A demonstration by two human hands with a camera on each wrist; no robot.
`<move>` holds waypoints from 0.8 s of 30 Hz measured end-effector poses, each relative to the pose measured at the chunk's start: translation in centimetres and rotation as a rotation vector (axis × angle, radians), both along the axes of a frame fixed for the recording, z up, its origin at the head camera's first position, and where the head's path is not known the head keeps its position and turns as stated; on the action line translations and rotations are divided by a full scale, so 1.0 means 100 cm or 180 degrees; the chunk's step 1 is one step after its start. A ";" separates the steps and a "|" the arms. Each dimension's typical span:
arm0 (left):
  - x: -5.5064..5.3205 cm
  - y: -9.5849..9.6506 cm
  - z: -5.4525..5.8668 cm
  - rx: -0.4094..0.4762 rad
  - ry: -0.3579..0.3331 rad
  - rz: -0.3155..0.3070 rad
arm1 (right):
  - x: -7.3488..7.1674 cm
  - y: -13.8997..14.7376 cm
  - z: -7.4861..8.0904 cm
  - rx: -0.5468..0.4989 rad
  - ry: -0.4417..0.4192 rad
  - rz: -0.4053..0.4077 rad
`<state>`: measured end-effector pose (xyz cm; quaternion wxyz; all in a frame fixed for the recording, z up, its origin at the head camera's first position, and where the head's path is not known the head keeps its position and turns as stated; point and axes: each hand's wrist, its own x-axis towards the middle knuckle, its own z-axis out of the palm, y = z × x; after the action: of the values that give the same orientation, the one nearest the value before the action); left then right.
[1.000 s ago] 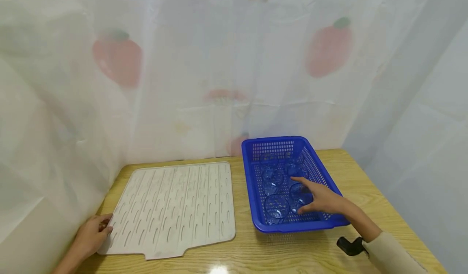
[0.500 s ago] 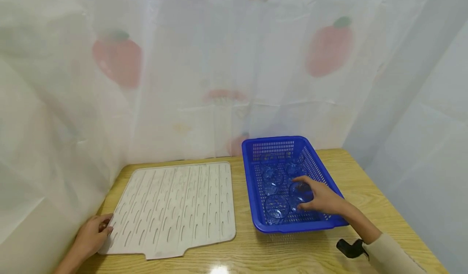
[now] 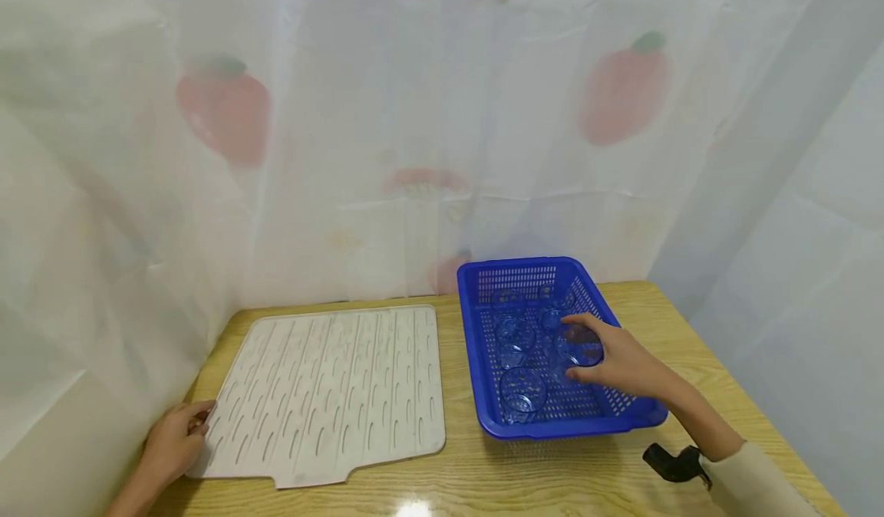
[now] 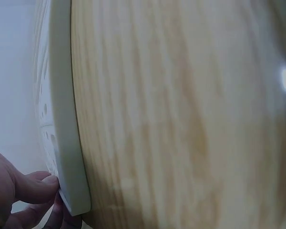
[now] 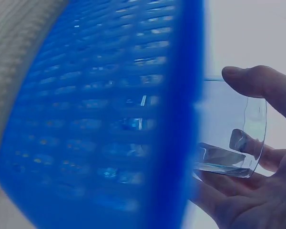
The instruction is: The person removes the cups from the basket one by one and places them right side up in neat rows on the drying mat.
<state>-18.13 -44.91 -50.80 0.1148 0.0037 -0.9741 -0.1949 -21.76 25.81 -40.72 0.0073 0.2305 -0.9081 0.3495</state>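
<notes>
In the head view my right hand [image 3: 618,360] grips a clear glass [image 3: 578,346] between thumb and fingers, just above the floor of a blue plastic basket [image 3: 573,427]. The right wrist view shows the glass [image 5: 233,126] side-on in the hand, partly behind the blurred basket rim. Several more clear glasses, among them a front one [image 3: 522,388], stand inside the basket. At the far left, my left hand [image 3: 173,440] holds the front left edge of a pale slotted drying mat [image 3: 331,394]. The left wrist view has its thumb and fingers about the mat's corner [image 4: 74,191].
Mat and basket lie side by side on a wooden table [image 3: 459,471], with a strip of tabletop between them. Patterned white sheeting [image 3: 428,118] closes off the back and both sides. A black strap piece [image 3: 673,463] hangs at my right wrist.
My right hand has closed round a glass and lifted it slightly up and to the right from its spot in the basket. The left hand has stayed at the mat.
</notes>
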 end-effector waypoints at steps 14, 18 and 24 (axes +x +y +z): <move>-0.007 0.014 -0.002 -0.0001 -0.0058 -0.0053 | 0.000 -0.009 0.030 -0.0020 0.0141 0.0069; -0.008 0.021 0.001 0.0011 -0.0110 -0.0052 | -0.001 -0.016 0.041 -0.0001 0.0184 0.0093; -0.009 0.031 0.003 0.0017 -0.0142 -0.0048 | -0.007 -0.036 0.063 -0.0028 0.0220 0.0221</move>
<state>-18.99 -41.84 -50.50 0.0916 0.0010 -0.9759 -0.1981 -22.44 22.24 -34.39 0.0276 0.2738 -0.8972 0.3453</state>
